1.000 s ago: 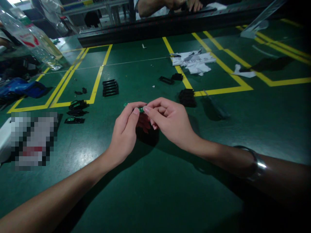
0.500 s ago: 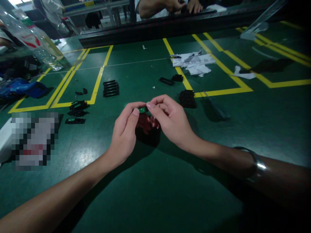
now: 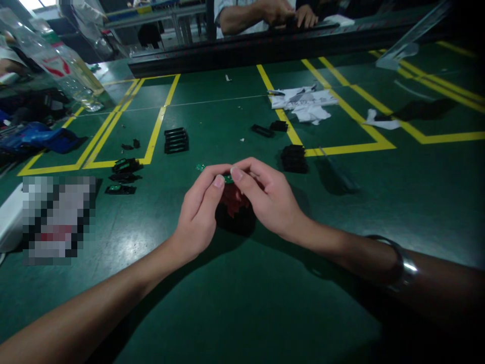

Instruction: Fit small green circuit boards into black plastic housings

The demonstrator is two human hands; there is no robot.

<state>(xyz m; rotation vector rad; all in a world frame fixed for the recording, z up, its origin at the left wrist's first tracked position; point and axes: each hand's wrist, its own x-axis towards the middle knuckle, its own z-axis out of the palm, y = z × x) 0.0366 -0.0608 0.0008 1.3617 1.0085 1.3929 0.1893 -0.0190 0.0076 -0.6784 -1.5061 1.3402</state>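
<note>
My left hand and my right hand meet over the middle of the green table. Between their thumbs and fingertips they pinch a small green circuit board; most of it is hidden by the fingers, and a black part under it cannot be made out. Just beyond the left fingers lie small green pieces. Dark red shapes show below the hands, in their shadow. To the left rest black housings with green boards. A stack of black parts sits beyond my right hand.
A row of black parts lies further back, with crumpled white paper to its right. Clear bottles stand at the left, above a blue tool. A screwdriver-like tool lies right. Across a black rail, another person's hands work.
The thumbs have come closer together, and less of the green board shows between them. The whole view has shifted slightly, with the table lower in it.
</note>
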